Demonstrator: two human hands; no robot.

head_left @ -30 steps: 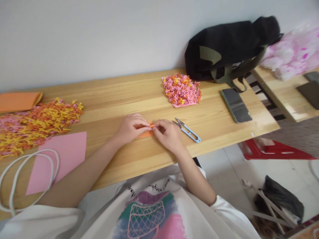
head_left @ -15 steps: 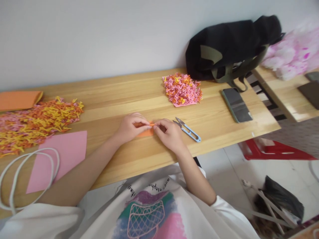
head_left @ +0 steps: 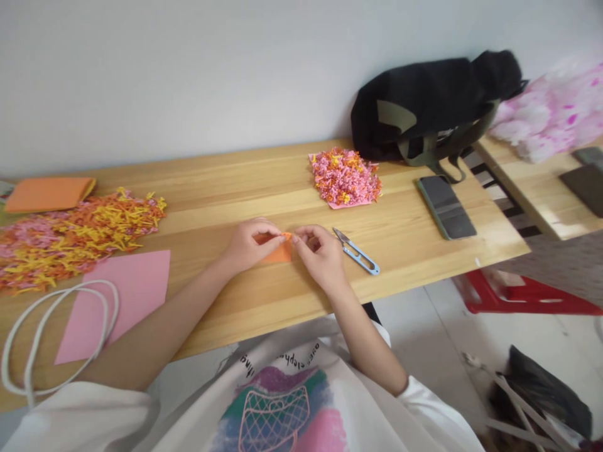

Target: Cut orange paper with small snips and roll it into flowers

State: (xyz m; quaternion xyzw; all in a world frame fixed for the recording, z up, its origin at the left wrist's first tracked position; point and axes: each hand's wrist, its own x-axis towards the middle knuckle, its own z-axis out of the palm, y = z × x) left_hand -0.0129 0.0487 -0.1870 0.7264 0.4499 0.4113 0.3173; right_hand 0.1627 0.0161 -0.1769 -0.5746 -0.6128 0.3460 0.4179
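Note:
My left hand (head_left: pixel 249 243) and my right hand (head_left: pixel 321 253) meet over the middle of the wooden table (head_left: pixel 226 188). Both pinch a small orange paper piece (head_left: pixel 281 250) between thumbs and fingertips, and the paper's lower part lies on the wood. Small blue-handled thread snips (head_left: pixel 356 252) lie on the table just right of my right hand. Farther back sits a pile of folded pink and orange paper bits (head_left: pixel 345 176) on a pink sheet.
At the left lie a heap of orange, yellow and pink paper strips (head_left: pixel 70 229), an orange paper stack (head_left: pixel 47 193), a pink sheet (head_left: pixel 120 298) and white cord handles (head_left: pixel 56 326). A black bag (head_left: pixel 424 107) and a phone (head_left: pixel 445 206) sit at the right. A red stool (head_left: pixel 522 294) stands beyond the table's edge.
The view has shifted slightly, so everything sits a little lower in the frame. My fingers keep working the orange paper in the same spot.

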